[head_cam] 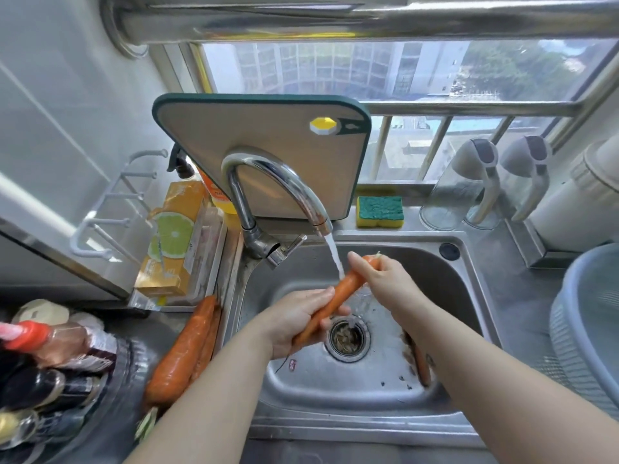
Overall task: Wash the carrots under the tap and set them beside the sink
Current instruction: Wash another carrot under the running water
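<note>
Grip: my left hand (293, 324) curls round the carrot (345, 289) tip, right hand (385, 279) pinches its crown, so the stream (335, 256) rinses between them; counter carrots (182, 349) left of grip, probably done.

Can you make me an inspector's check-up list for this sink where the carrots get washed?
Surface: steel sink, wet; tap running; scraps in the drain strainer.
Job's things: one carrot under the water; more carrots on the counter left of the sink; an orange shape in the sink, maybe another carrot, partly hidden by the right forearm.
Clutter: sponge, cutting board leaning behind the tap, lime-print box, bottles, basin.
Hands: left hand grips the carrot's thin end; right hand grips its top.
Cables: nothing seen.
Surroundings: barred window, buildings outside.
</note>
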The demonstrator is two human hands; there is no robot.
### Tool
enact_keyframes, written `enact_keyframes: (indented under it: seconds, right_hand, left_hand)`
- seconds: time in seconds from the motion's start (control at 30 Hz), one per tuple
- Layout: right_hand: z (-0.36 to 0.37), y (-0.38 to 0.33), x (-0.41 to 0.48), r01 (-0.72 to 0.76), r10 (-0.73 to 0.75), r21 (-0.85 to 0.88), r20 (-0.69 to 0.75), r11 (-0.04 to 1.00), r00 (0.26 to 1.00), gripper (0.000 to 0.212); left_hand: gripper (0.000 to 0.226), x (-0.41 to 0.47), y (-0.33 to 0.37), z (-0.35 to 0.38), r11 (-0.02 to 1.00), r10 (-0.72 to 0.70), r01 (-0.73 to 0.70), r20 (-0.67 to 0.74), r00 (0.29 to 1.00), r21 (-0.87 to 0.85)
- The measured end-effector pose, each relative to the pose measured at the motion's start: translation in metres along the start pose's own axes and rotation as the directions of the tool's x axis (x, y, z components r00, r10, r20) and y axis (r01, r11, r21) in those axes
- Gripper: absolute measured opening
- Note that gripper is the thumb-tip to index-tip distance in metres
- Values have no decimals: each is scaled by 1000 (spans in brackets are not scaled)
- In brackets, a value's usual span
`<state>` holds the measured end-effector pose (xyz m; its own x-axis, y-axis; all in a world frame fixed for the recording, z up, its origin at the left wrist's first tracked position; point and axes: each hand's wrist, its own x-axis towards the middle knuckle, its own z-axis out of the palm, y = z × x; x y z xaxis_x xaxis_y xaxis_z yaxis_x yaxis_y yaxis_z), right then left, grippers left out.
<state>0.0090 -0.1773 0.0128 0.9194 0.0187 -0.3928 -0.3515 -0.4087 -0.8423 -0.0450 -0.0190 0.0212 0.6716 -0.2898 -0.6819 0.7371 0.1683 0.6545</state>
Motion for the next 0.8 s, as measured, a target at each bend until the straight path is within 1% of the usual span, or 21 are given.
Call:
enact_keyframes:
  seconds: [0.03, 0.1, 0.17, 0.23, 0.33, 0.43, 0.5, 0.53, 0.6, 0.63, 0.73, 0.8]
  right_hand:
    - [-4, 0, 2, 19, -21, -28, -74, 999, 997, 36]
    - [-13, 2, 5, 22, -25, -21, -156, 1000, 987, 48]
    - [-23, 0, 5, 14, -3, 72, -156, 997, 988, 53]
    - [-28, 0, 4, 41, -18, 156, -142, 987, 990, 42]
    - [-30, -5, -3, 105, -90, 174, -92, 979, 992, 24]
    - [-25, -12, -22, 112, -125, 183, 62, 977, 990, 12]
    - [-18, -10, -32, 77, -112, 215, 157, 974, 981, 13]
    - [-14, -6, -34, 35, -89, 265, 192, 964, 977, 15]
    - [-3, 2, -38, -90, -7, 397, 235, 914, 972, 20]
    - [3, 6, -40, -133, 29, 420, 246, 898, 969, 23]
    - [24, 10, -44, -190, 117, 328, 230, 925, 966, 34]
    - [37, 7, -47, -223, 160, 258, 245, 940, 956, 37]
  left_hand:
    - [24, 0, 2, 1, 993, 44, -42, -16, 999, 107]
    - [23, 1, 5, 2, 949, 134, -111, -59, 989, 296]
    - [23, 2, 6, 1, 891, 220, -155, -107, 970, 428]
    - [25, 4, 5, 1, 799, 304, -180, -128, 944, 574]
    - [32, 2, -4, 6, 638, 391, -174, -121, 913, 750]
    - [39, -7, -16, 12, 525, 524, -205, -124, 842, 826]
    - [38, -16, -23, 13, 436, 605, -218, -105, 789, 873]
    - [37, -20, -25, 13, 407, 629, -210, -106, 770, 889]
    - [34, -30, -29, 8, 380, 654, -179, -127, 746, 908]
    - [33, -34, -31, 5, 369, 659, -149, -145, 738, 918]
    - [32, -49, -34, -10, 355, 648, -16, -233, 725, 935]
    - [32, -62, -35, -24, 384, 658, 58, -318, 683, 921]
